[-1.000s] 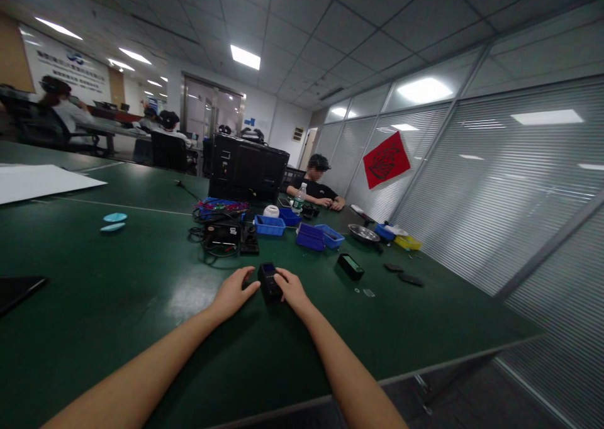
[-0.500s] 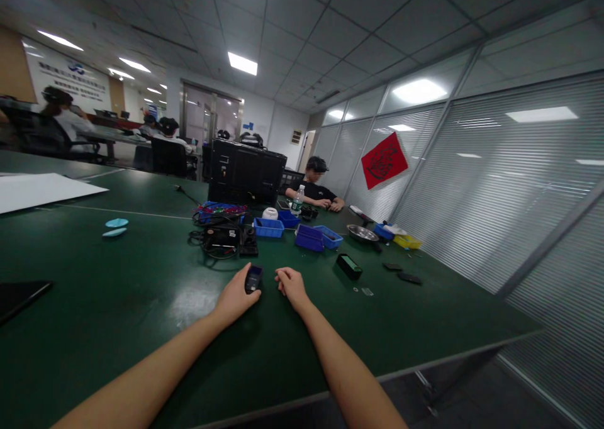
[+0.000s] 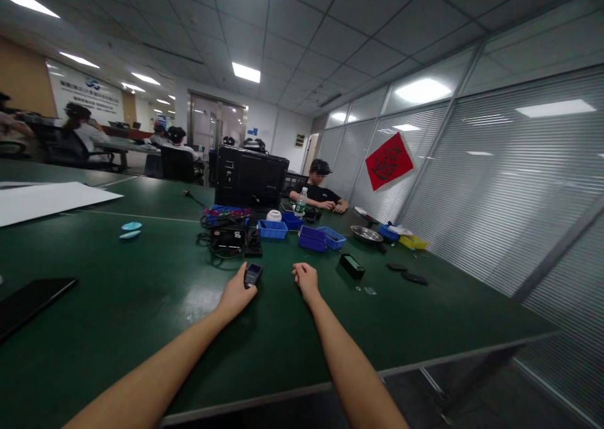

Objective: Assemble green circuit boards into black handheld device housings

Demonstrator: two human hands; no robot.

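My left hand [image 3: 237, 292] grips a small dark handheld device with a screen [image 3: 253, 274] by its left side, thumb along the near edge. The device is tilted, screen facing up, close above or on the green table [image 3: 278, 347]; I cannot tell which. A short way to its right, my right hand [image 3: 306, 279] is closed, fingers curled together; whether anything is inside them is hidden. Right of that hand lies a black open-topped case with a green inside [image 3: 352, 265]. A small ring [image 3: 358, 289] and a clear flat piece [image 3: 370, 290] are near it.
Beyond my hands stand a black box with cables [image 3: 227, 240], blue bins [image 3: 272, 229], a ball [image 3: 274, 216], a bottle [image 3: 301, 201] and a metal pan [image 3: 366, 234]. A large black monitor-like panel [image 3: 251, 176] rises behind. Another person [image 3: 321, 193] sits across the table.
My right hand has moved right, away from the device. My left hand keeps its hold on the device, which looks tilted a little differently. The whole view has shifted slightly.
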